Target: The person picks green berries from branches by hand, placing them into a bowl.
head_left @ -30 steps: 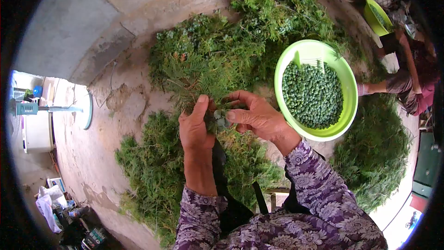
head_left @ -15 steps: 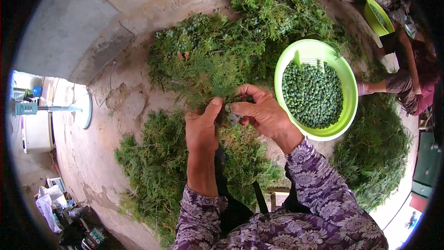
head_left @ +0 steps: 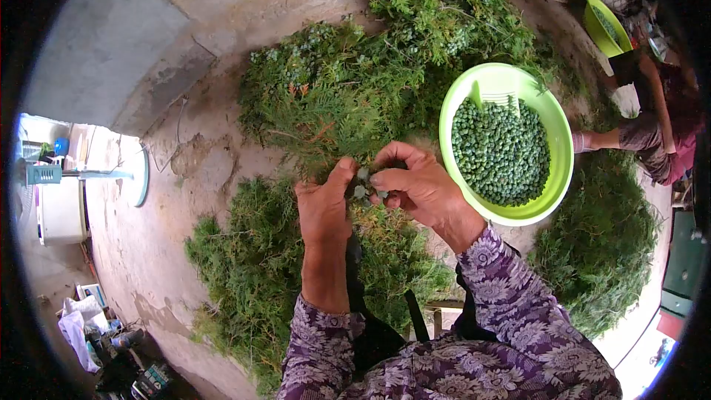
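Observation:
My left hand (head_left: 324,206) is closed, thumb on top, around a leafy evergreen sprig (head_left: 326,144) that reaches away from me over the pile. Fingers pinched together, my right hand (head_left: 433,191) meets it from the right, gripping blue-green cones (head_left: 362,185) at the sprig's near end. Its fingertips partly hide them, so how many cannot be made out. Just beyond my right wrist stands a lime-green basin (head_left: 447,133) holding a thick layer of small round green cones (head_left: 500,152).
Cut evergreen branches lie in a far heap (head_left: 437,37), a near-left heap (head_left: 244,252) and a right-hand heap (head_left: 592,244). At right sits another person (head_left: 659,126), close to a second green basin (head_left: 603,33). A fan (head_left: 137,174) stands at left.
The sprig and both hands have shifted slightly. My right fingers have curled in and turned a little, and the blue-green cones between the hands show more clearly.

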A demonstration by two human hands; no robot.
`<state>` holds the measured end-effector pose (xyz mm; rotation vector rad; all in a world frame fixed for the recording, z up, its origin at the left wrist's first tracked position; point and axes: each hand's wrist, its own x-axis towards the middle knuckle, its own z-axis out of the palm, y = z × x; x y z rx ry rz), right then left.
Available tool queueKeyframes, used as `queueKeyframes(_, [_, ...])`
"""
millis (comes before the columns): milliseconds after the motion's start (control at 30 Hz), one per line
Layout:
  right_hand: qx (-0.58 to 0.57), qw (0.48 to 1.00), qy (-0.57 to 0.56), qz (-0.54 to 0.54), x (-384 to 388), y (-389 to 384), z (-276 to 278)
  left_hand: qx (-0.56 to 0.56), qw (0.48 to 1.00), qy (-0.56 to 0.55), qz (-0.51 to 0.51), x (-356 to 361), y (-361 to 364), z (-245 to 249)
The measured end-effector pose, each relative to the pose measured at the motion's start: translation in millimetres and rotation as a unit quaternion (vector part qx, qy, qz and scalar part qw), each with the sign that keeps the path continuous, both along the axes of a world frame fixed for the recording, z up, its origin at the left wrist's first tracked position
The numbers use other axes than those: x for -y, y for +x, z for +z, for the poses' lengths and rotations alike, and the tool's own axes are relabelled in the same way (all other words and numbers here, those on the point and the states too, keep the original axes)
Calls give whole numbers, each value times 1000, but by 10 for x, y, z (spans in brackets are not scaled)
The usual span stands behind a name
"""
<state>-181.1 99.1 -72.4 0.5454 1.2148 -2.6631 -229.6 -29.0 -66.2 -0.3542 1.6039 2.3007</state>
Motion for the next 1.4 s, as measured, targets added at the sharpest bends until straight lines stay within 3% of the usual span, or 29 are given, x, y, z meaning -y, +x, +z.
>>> queueKeyframes(167, [-6, 997, -73, -17, 12, 28, 49, 6, 999, 45, -25, -1, -19, -101])
queueKeyframes(233, [-4, 1000, 30, -1, 19, 26, 75, 10, 998, 62, -30, 0, -24, -131])
queueKeyframes(267, [-4, 1000, 30, 0, 10, 58, 104, 10, 998, 62, -29, 46, -73, -117])
queueKeyframes(333, [-76, 992, 98, 23, -43, 151, 158, 60, 995, -82, -7, 177, -208, -61])
queueKeyframes(367, [-77, 992, 98, 25, -70, 148, 140, 60, 995, -82, -5, 178, -214, -39])
queueKeyframes(433, [4, 995, -96, -42, -120, 130, 96, 75, 993, -60, 68, 172, -205, -4])
queueKeyframes(467, [32, 990, -127, -46, -130, 104, 141, 54, 995, -56, 59, 139, -150, -17])
queueKeyframes(567, [26, 987, -157, -30, -112, 50, 117, -34, 996, -66, 52, 93, -124, -69])
queueKeyframes(733, [7, 995, -103, -15, -92, 34, 19, -70, 987, -125, 67, -35, -60, -43])
queueKeyframes(800, [21, 988, 152, 9, -51, 30, 41, -82, 986, -126, 75, -91, -17, -4])
queueKeyframes(833, [22, 988, 151, 8, -21, 22, 33, -72, 982, -154, 81, -123, 13, 52])
queueKeyframes(900, [-72, 963, 257, -31, 35, -9, -10, -63, 978, -181, 86, -134, 17, 56])
queueKeyframes(933, [-72, 963, 257, -31, 54, -27, -56, -84, 987, -130, 47, -121, 6, 7])
queueKeyframes(1000, [-184, 901, 380, -98, 82, -60, -128, -104, 992, -78, 9, -110, 13, 3])
queueKeyframes(1133, [-104, 943, 311, -50, 81, -38, -19, -101, 991, -89, -8, -92, 40, 28])
queueKeyframes(1200, [5, 975, 222, 9, 56, -36, 123, -103, 990, -93, -7, -78, 27, 22])
queueKeyframes(1300, [11, 980, 201, 5, 44, -29, 132, -77, 996, -28, -27, -72, -10, 41])
queueKeyframes(1333, [11, 980, 201, 6, 33, -16, 125, -59, 998, -27, 12, -74, -22, 48])
queueKeyframes(1400, [3, 992, 106, -66, -11, 28, 96, -41, 998, -25, 52, -6, -72, 20])
